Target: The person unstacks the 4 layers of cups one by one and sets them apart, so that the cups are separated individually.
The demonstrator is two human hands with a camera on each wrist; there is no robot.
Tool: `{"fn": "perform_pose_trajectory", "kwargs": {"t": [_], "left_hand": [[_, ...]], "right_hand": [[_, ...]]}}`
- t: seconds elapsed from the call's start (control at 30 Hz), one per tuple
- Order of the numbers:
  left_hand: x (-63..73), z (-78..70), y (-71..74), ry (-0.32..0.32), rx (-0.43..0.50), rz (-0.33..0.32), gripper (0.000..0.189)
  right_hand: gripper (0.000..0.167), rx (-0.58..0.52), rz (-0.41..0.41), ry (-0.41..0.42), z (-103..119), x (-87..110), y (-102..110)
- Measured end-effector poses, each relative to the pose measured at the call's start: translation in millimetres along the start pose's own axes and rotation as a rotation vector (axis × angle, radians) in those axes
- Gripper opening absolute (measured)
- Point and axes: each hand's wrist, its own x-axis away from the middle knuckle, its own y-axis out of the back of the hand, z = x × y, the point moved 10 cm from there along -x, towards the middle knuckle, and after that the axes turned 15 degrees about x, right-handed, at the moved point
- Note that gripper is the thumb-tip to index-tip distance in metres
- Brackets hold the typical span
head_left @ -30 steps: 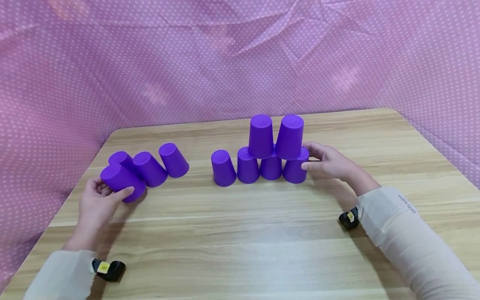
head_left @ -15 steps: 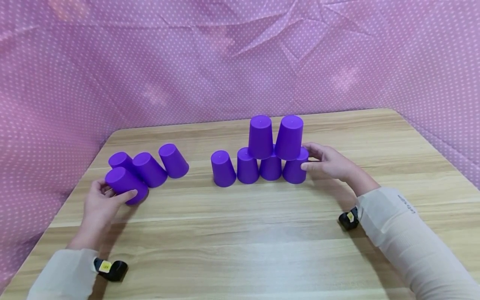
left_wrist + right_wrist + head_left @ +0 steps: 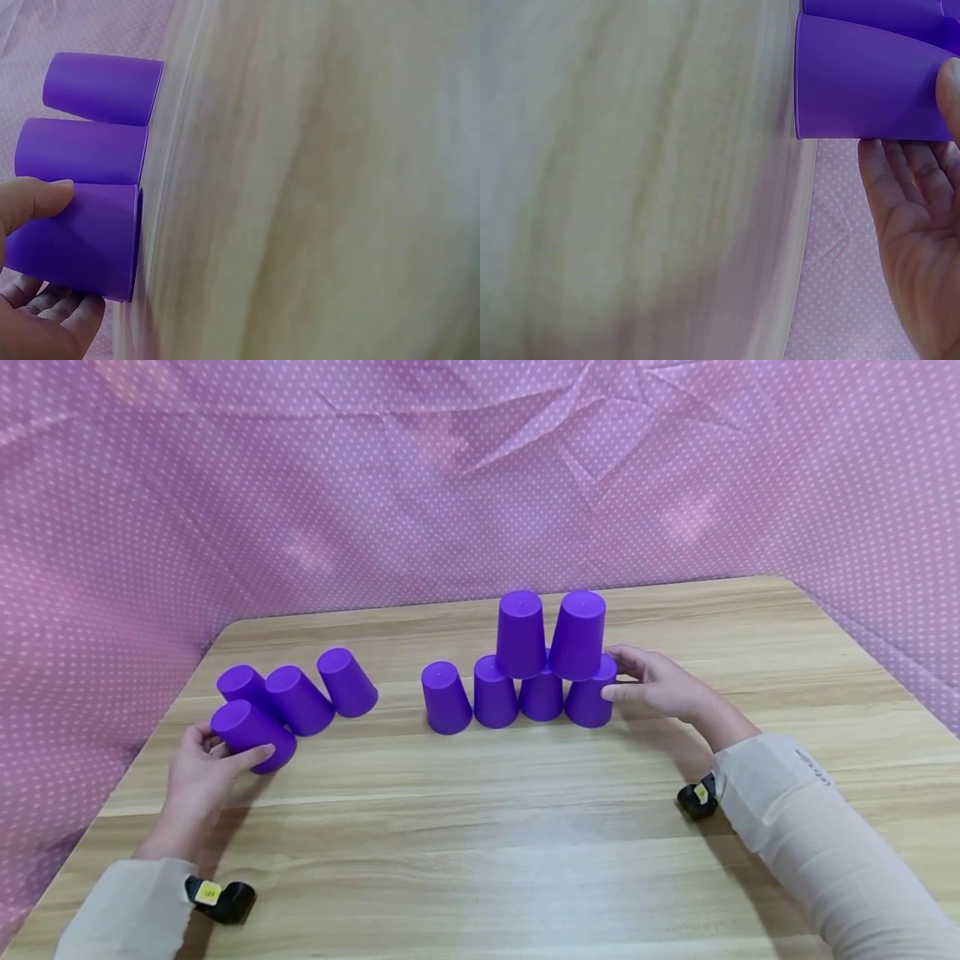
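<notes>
On the left of the head view, my left hand (image 3: 201, 772) grips an upside-down purple cup (image 3: 251, 733), thumb on the near side. The left wrist view shows this cup (image 3: 82, 240) between thumb and fingers, its rim at or just above the tabletop. Beside it stand three more upturned purple cups (image 3: 300, 702). Toward the right, several upturned cups form a row, and two cups (image 3: 521, 635) stand on top of its right part. My right hand (image 3: 663, 687) holds the rightmost bottom cup (image 3: 588, 703) from the side; the right wrist view shows thumb and fingers on that cup (image 3: 870, 82).
The leftmost cup (image 3: 447, 697) of the row has nothing on top. A wooden table (image 3: 480, 843) carries everything. Pink dotted cloth (image 3: 450, 485) hangs behind and at the sides. Black wrist cameras (image 3: 232, 902) sit on both wrists.
My left hand and its cup have shifted slightly right and lower, mostly during the first half second. The right hand and the cups there look the same.
</notes>
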Motion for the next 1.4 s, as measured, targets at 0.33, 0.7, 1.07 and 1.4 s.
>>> {"fn": "perform_pose_trajectory", "kwargs": {"t": [0.33, 0.7, 1.07, 1.4], "left_hand": [[-2.4, -2.0, -1.5, -0.036, -0.023, 0.031, 0.089], [-0.1, -1.5, -0.8, -0.040, -0.040, 0.051, 0.098], [5.1, -23.1, 14.9, -0.128, -0.018, 0.004, 0.081], [25.2, -61.8, 17.1, -0.179, 0.198, -0.107, 0.062]], "right_hand": [[0.049, 0.011, -0.004, -0.001, 1, -1.2, 1], [0.050, 0.001, 0.000, 0.011, 1, -1.8, 0], [0.050, -0.006, 0.001, 0.008, -1, -0.9, 0], [0.049, 0.010, -0.006, 0.019, 0, -0.9, 1]]}}
